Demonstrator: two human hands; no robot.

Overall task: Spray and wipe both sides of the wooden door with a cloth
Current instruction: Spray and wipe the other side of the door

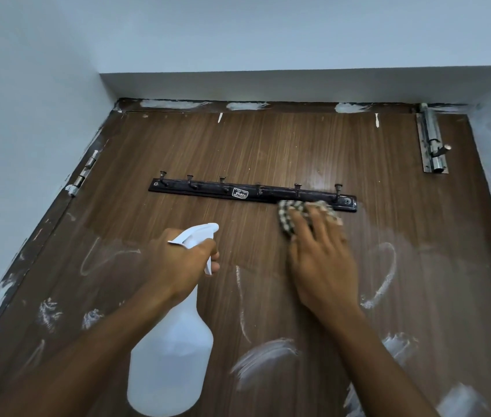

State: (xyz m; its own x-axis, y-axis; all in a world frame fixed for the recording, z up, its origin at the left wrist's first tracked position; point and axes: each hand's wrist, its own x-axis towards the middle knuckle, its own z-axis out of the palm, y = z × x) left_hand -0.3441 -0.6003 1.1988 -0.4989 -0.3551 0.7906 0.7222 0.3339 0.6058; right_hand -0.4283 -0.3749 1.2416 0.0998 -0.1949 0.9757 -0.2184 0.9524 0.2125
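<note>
The wooden door (268, 145) fills the view, shut in its frame, its brown face marked with white smears (263, 353) lower down. A checked cloth (287, 215) lies flat on it, touching the lower edge of the black hook rail (208, 189) near the rail's right end. The right hand (322, 260) presses the cloth with fingers spread and nearly straight. The left hand (184, 263) grips the neck of a white spray bottle (172, 356), fingers curled at the trigger. A steel tower bolt (432, 145) sits at the top right and a hinge (84, 173) on the left edge.
</note>
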